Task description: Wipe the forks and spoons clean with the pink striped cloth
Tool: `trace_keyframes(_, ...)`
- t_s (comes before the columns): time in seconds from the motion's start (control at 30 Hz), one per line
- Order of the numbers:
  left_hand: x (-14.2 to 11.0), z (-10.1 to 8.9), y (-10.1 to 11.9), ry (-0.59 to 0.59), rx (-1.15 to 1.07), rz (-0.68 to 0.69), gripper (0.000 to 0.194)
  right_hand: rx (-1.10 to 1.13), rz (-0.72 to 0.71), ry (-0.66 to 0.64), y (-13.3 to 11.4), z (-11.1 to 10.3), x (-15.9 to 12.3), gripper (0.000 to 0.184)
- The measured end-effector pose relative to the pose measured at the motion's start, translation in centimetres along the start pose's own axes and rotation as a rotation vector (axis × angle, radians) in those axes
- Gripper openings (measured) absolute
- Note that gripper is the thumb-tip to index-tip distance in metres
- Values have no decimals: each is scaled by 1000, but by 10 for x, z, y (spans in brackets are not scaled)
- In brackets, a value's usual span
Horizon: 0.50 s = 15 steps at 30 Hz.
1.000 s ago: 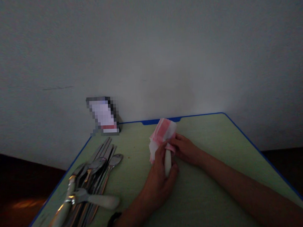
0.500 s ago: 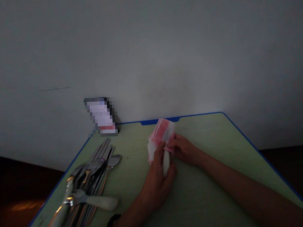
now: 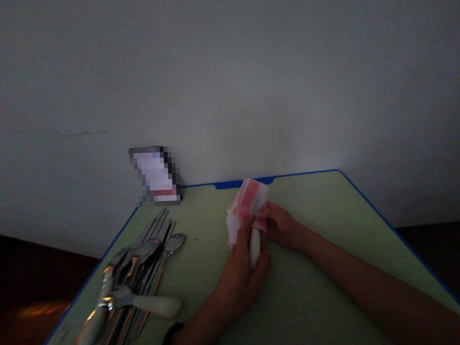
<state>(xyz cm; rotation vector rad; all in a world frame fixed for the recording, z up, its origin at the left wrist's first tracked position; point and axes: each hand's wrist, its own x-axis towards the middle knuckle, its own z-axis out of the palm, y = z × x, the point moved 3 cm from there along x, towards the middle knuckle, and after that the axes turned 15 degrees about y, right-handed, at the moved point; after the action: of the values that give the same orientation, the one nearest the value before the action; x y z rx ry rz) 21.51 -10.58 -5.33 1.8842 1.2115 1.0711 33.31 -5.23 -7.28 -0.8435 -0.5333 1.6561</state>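
Observation:
My left hand (image 3: 243, 270) is closed round the pale handle of a utensil (image 3: 255, 248), held tilted over the middle of the table. A pink-and-white checked cloth (image 3: 248, 202) wraps the utensil's upper end, so its kind is hidden. On the right side my right hand (image 3: 281, 226) pinches the cloth against it, fingers closed. To the left of my hands lies a heap of cutlery: a spoon (image 3: 175, 242) at its right edge, several knives and other spoons, and a short piece with a thick pale handle (image 3: 157, 305) lying across the top.
A phone with a blurred screen (image 3: 154, 175) leans near the table's back left corner. The light green table (image 3: 310, 200) has a blue edge and a blue strip (image 3: 241, 184) at the back. Behind it rises a grey wall (image 3: 227, 82).
Both hands, the cloth and the utensil have shifted very slightly right in view, with the grip unchanged. The cutlery heap looks the same.

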Motion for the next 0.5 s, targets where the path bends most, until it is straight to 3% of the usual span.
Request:
trace_keyframes(0.33,-1,2,-1,-59,-5,-37,60,-36,26,71,5,-4,4,14)
trace_keyframes(0.5,0,1,-3,-23,22,-49,63,-44,-17,121,5,-2,3,16)
